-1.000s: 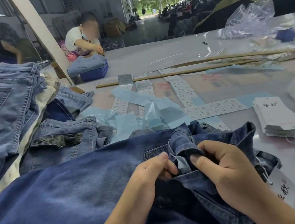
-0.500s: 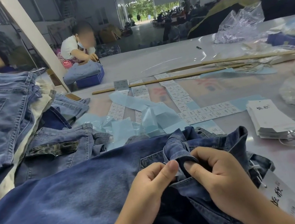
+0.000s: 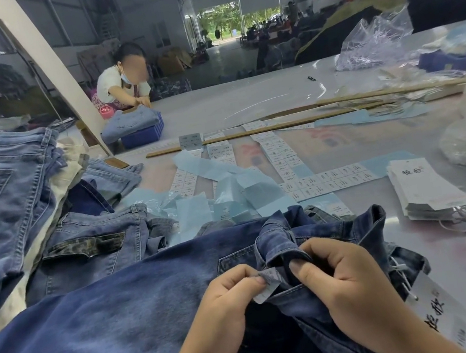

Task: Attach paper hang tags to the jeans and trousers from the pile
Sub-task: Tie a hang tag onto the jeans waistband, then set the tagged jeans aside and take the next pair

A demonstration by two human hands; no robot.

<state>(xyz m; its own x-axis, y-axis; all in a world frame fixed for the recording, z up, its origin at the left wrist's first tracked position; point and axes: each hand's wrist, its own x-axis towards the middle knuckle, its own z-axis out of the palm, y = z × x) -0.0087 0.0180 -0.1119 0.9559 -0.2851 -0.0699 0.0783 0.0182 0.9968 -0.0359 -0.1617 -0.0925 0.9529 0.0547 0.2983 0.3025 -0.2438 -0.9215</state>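
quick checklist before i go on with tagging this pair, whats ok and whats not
1. Left hand pinches the small label: ok.
2. Right hand grips the folded waistband: ok.
3. Jeans lie flat in front: ok.
4. Hang tag already strung on this pair: ok; where the string is tied, cannot tell.
5. Spare tag stack on the table to the right: ok.
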